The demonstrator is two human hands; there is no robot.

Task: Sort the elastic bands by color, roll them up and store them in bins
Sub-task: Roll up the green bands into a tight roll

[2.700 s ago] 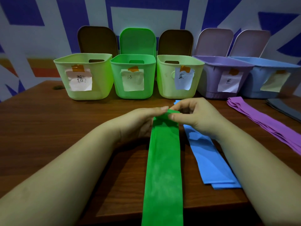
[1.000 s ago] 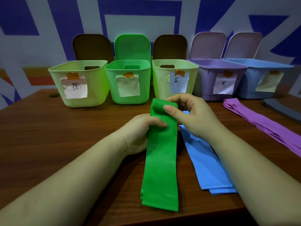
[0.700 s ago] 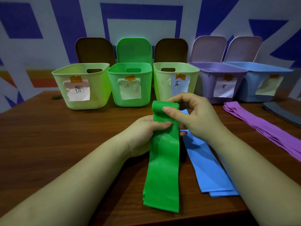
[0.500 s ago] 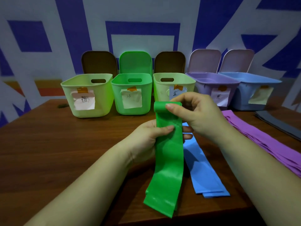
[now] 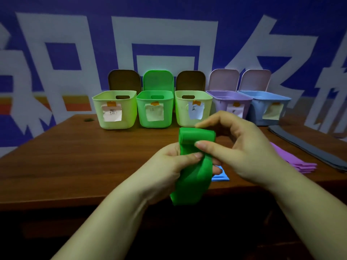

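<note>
A green elastic band (image 5: 193,171) is lifted off the table, its top wound into a thick roll and a short tail hanging down past the table's front edge. My right hand (image 5: 238,147) pinches the roll between thumb and fingers. My left hand (image 5: 169,166) grips the band just below the roll, thumb across its front. A blue band (image 5: 221,175) lies on the table behind my hands, mostly hidden. A purple band (image 5: 298,162) and a grey band (image 5: 308,145) lie to the right. The bright green bin (image 5: 155,111) stands second from the left in the row.
Five open labelled bins line the back of the wooden table (image 5: 84,156): pale green (image 5: 114,109), bright green, pale green (image 5: 193,109), purple (image 5: 229,103) and blue (image 5: 266,107), lids up against the wall. The table's front edge runs just under my wrists.
The roll has grown and the hanging tail has shortened greatly. Both hands have lifted the band clear of the table, and the view has tilted up and back.
</note>
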